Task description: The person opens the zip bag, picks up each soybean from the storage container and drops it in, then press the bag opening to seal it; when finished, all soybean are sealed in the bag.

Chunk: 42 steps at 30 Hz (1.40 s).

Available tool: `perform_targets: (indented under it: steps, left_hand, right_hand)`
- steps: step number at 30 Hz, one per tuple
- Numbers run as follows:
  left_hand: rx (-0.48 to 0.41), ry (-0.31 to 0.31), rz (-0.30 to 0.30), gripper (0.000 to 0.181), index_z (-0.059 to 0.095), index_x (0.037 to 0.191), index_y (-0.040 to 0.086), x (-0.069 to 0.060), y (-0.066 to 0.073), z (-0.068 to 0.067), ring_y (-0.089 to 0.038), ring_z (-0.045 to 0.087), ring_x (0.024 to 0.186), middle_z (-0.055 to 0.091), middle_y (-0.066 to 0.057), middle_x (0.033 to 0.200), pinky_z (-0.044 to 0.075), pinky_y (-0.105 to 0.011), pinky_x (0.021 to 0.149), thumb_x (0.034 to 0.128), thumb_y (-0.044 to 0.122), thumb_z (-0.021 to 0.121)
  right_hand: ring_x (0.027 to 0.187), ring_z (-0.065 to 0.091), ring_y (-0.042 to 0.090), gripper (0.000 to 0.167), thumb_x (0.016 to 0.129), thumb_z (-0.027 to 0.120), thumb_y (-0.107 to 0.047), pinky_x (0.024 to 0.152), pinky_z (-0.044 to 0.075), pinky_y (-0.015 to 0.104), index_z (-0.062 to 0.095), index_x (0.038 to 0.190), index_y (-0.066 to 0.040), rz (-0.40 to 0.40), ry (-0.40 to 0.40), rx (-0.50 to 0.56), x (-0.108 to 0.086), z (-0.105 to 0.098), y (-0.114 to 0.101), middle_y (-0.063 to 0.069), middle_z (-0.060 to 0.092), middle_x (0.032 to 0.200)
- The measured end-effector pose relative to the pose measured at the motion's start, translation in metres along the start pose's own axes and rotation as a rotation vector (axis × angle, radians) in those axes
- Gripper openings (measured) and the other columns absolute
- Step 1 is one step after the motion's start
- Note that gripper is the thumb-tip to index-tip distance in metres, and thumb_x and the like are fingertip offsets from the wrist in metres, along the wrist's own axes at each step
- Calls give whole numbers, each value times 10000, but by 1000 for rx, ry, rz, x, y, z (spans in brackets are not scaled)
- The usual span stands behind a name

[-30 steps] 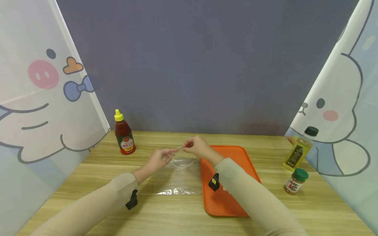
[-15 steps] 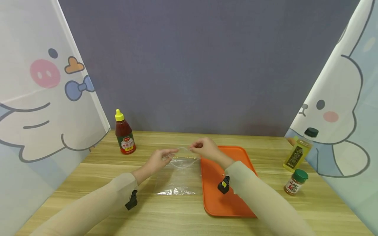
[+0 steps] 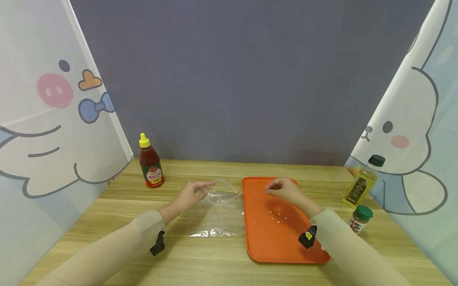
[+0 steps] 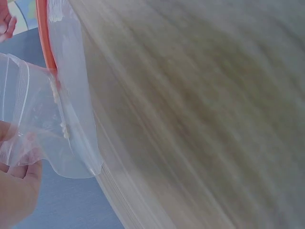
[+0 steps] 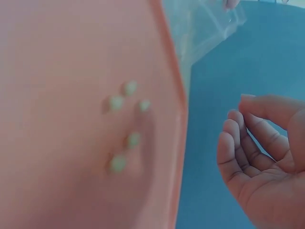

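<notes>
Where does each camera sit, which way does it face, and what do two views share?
Head: on the head, facing forward and down at the bag and tray; left hand, right hand and both sleeves show.
Left wrist: facing the bag and table; left hand at lower left, part of the right at upper left.
Right wrist: facing the tray; right hand at right, left fingertips at top.
Shared: head and right wrist both show five pellets.

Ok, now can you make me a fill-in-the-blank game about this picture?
The clear bag is held by the person's ____ hand.
You can see ____ little round bits on the orange tray.
The red bottle has a ____ cap.
The small jar has a ____ lid.
Missing words: left; five; yellow; green.
</notes>
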<state>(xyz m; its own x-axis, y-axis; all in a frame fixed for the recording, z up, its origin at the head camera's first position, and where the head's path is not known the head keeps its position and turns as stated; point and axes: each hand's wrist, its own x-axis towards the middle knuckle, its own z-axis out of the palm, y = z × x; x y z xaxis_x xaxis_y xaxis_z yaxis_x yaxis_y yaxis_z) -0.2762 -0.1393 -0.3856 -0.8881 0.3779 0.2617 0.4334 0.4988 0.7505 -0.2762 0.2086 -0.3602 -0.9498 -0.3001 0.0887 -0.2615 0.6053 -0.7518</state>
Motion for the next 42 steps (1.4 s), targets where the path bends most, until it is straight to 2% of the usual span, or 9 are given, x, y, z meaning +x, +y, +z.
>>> perform_targets:
  steps: [4, 9, 16, 22, 24, 27, 33, 37, 42]
  left_hand:
    - [3, 1, 13, 439, 618, 1286, 63, 0, 0, 0, -361, 628, 1117, 623, -172, 1290, 405, -178, 448, 871, -82, 614]
    - [13, -4, 34, 453, 613, 1293, 68, -1, -1, -2, -360, 638, 1092, 626, -184, 1280, 408, -182, 447, 866, -82, 614]
    - [49, -13, 52, 488, 607, 1308, 107, -3, -3, -2, -359, 608, 1163, 627, -152, 1288, 550, -211, 707, 854, -69, 638]
    - [16, -27, 54, 494, 599, 1317, 108, -4, -3, -1, -382, 600, 1163, 596, -171, 1326, 505, -206, 537, 860, -78, 625]
    - [17, -23, 55, 492, 601, 1314, 110, -3, -3, -1, -381, 601, 1163, 598, -169, 1325, 505, -199, 549, 860, -76, 625]
    - [39, -18, 61, 491, 605, 1311, 116, -2, -3, -1, -370, 601, 1169, 608, -157, 1316, 540, -201, 655, 859, -71, 631]
    - [63, -24, 75, 493, 606, 1310, 113, -3, -4, 0, -357, 611, 1159, 619, -145, 1305, 572, -301, 843, 854, -71, 642]
    - [67, -23, 84, 481, 611, 1304, 106, -3, -4, 0, -356, 615, 1152, 617, -143, 1309, 566, -331, 868, 856, -67, 642]
    - [56, -16, 77, 478, 612, 1301, 99, -3, -1, 0, -373, 620, 1128, 625, -156, 1292, 562, -245, 768, 856, -75, 634]
  right_hand:
    - [858, 653, 159, 192, 872, 699, -91, 763, 548, 338, 701, 1009, 42, 7, -25, 2, -7, -6, 15, 102, 732, 945]
    - [737, 602, 125, 217, 866, 699, -73, 627, 517, 281, 682, 1011, 87, 21, -130, 42, -13, -9, 27, 105, 725, 913]
    - [617, 488, 82, 180, 831, 738, -74, 551, 416, 211, 706, 946, 60, 58, -220, 45, -19, -9, 35, 77, 724, 825]
    - [608, 504, 109, 191, 796, 770, -62, 538, 417, 225, 698, 915, 69, 85, -234, 65, -26, -11, 35, 55, 693, 738]
    - [615, 513, 115, 199, 789, 778, -64, 545, 423, 229, 698, 914, 68, 86, -234, 68, -27, -12, 35, 56, 693, 733]
    - [619, 518, 111, 199, 777, 788, -66, 551, 430, 227, 703, 904, 61, 99, -225, 72, -28, -12, 36, 57, 699, 738]
    - [612, 537, 108, 161, 769, 791, -60, 556, 456, 241, 716, 872, 39, 108, -201, 61, -28, -7, 40, 52, 707, 734]
    - [617, 538, 111, 155, 775, 788, -66, 551, 453, 245, 726, 881, 29, 101, -196, 55, -28, -6, 40, 68, 717, 759]
    - [608, 532, 110, 155, 787, 783, -83, 551, 467, 243, 731, 895, 15, 94, -192, 48, -26, -5, 42, 54, 714, 758]
